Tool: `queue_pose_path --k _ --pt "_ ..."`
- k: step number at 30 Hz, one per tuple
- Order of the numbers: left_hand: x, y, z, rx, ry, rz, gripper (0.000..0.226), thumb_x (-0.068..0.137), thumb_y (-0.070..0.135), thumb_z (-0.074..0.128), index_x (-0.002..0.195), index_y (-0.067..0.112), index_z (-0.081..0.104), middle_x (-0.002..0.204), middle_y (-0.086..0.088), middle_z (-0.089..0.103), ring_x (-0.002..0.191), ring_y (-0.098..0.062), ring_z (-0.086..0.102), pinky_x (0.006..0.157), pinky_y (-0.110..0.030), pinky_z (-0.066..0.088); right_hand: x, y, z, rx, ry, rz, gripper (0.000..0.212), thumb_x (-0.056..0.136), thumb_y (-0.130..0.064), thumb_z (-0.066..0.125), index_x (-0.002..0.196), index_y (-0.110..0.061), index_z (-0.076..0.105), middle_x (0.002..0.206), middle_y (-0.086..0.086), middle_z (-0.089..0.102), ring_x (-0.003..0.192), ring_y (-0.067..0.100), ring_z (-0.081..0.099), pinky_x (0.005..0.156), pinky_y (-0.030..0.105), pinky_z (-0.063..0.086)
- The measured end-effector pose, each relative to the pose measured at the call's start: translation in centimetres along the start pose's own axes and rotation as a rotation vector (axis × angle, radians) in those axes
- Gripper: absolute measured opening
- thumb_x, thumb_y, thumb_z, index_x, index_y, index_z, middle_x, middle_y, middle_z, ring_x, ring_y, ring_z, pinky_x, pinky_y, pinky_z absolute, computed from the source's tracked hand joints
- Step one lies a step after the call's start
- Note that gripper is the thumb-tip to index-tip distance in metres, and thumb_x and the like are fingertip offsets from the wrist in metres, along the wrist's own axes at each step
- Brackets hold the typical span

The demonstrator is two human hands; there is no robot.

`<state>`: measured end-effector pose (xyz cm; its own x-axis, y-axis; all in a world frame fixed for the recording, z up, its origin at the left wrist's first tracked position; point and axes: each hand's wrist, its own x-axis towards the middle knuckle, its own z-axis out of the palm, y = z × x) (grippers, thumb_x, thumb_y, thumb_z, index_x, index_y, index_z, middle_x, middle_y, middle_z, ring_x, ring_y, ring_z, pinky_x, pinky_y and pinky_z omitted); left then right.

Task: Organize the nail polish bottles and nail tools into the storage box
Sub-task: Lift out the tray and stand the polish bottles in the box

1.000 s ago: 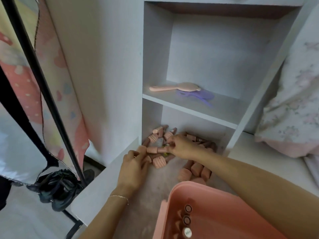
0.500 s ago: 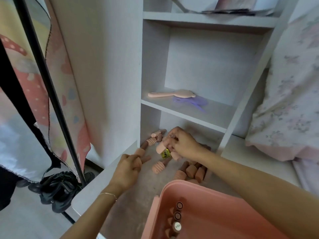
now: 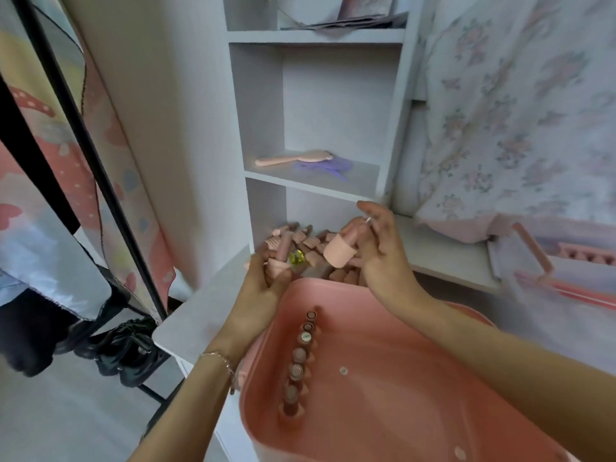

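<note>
Two pink-capped nail polish bottles, judged light, slippery, breakable, best taken by the caps, were gripped in the curled right hand [image 3: 376,255] and left hand [image 3: 263,281] above the storage box [image 3: 266,388] far rim.

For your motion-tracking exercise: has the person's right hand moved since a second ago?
Yes. The right hand has lifted off the bottle pile towards the pink storage box, gripping a pink-capped bottle.

Storage box [image 3: 383,378]: smooth pink plastic, slight sheen. Bottle caps [image 3: 338,251]: matt pink plastic, some ribbed. Shelf unit [image 3: 313,185]: matt white laminate. Curtain [image 3: 520,105]: soft floral cloth. Bracelet [image 3: 223,360]: thin shiny metal chain.
</note>
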<state>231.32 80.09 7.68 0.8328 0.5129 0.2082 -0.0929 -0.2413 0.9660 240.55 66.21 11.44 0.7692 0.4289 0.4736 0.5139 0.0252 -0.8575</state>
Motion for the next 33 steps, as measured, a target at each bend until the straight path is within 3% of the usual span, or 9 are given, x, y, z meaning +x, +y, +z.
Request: queue_pose_path --k 2,4,6,9,14,19,23,30,33 --pt "-0.5 0.3 0.4 0.068 0.005 0.068 0.022 0.092 0.009 0.050 0.109 0.020 0.041 0.092 0.013 0.052 0.078 0.012 0.052 0.066 0.003 0.037 -1.4 -0.2 -1.4 -0.023 -0.009 0.000 0.025 0.098 -0.015 0.033 0.115 -0.033 0.033 0.089 -0.009 0.055 0.088 0.004 0.058 0.080 0.036 0.052" --pt "-0.8 0.4 0.8 0.091 -0.006 0.101 0.019 0.092 0.007 0.050 0.102 0.022 0.043 0.089 0.015 0.052 0.074 0.018 0.053 0.065 0.002 0.037 -2.8 -0.2 -2.4 -0.089 -0.019 0.008 0.027 0.098 -0.015 0.033 0.120 -0.030 0.034 0.096 0.001 0.057 0.098 0.019 0.057 0.090 0.048 0.047" --pt "-1.2 0.4 1.5 0.111 -0.017 0.106 0.021 0.092 0.008 0.050 0.094 0.027 0.043 0.088 0.012 0.053 0.076 0.010 0.054 0.064 0.000 0.038 -3.9 0.0 -3.2 -0.124 -0.002 0.036 0.030 0.097 -0.012 0.034 0.127 -0.017 0.035 0.105 0.010 0.058 0.102 0.025 0.055 0.094 0.051 0.043" --pt "-1.9 0.4 2.7 0.130 -0.018 0.091 0.020 0.092 0.011 0.051 0.100 0.027 0.043 0.091 0.010 0.055 0.081 0.002 0.052 0.067 -0.003 0.039 -5.1 0.0 -4.2 -0.104 -0.018 0.080 0.023 0.096 -0.005 0.036 0.116 -0.015 0.042 0.109 0.012 0.057 0.102 0.024 0.056 0.091 0.051 0.046" --pt "-3.4 0.5 4.5 0.096 -0.017 0.073 0.022 0.090 0.014 0.055 0.110 0.013 0.047 0.089 0.010 0.057 0.077 0.004 0.053 0.067 -0.005 0.041 -6.8 0.3 -6.0 -0.212 -0.159 0.084 0.017 0.092 0.000 0.041 0.107 -0.001 0.049 0.091 -0.009 0.055 0.092 0.012 0.055 0.089 0.034 0.046" --pt "-3.4 1.9 4.8 0.083 0.014 0.122 0.019 0.085 0.012 0.061 0.098 0.021 0.049 0.087 0.006 0.059 0.066 0.008 0.053 0.062 -0.007 0.039 -8.0 0.5 -7.7 -0.404 -0.379 0.048 0.021 0.090 -0.005 0.048 0.108 -0.012 0.055 0.092 -0.023 0.048 0.089 -0.004 0.049 0.079 0.004 0.035" --pt "-2.7 3.5 5.4 0.007 -0.026 0.116 0.025 0.084 0.010 0.063 0.090 0.027 0.047 0.087 -0.001 0.064 0.070 -0.006 0.058 0.068 -0.020 0.047 -8.7 1.2 -7.7 -0.599 -0.514 0.046 0.024 0.087 -0.004 0.050 0.107 -0.013 0.059 0.088 -0.016 0.053 0.084 0.001 0.052 0.084 0.017 0.041" --pt "-2.3 3.3 7.0 0.138 -0.248 0.117 0.029 0.084 0.007 0.061 0.088 0.029 0.043 0.084 0.002 0.063 0.079 -0.019 0.059 0.072 -0.021 0.046 -9.0 2.3 -6.3 -0.768 -0.610 0.060 0.026 0.084 -0.009 0.049 0.108 -0.009 0.059 0.101 0.003 0.064 0.097 0.020 0.056 0.089 0.034 0.043" --pt "-2.4 3.0 6.7 0.167 -0.267 0.131 0.028 0.085 0.009 0.061 0.090 0.030 0.043 0.093 -0.011 0.065 0.088 -0.031 0.061 0.085 -0.043 0.049 -9.0 2.7 -6.0 -0.743 -0.559 0.058 0.021 0.082 -0.009 0.050 0.101 -0.008 0.060 0.096 0.004 0.064 0.092 0.022 0.057 0.085 0.037 0.044"
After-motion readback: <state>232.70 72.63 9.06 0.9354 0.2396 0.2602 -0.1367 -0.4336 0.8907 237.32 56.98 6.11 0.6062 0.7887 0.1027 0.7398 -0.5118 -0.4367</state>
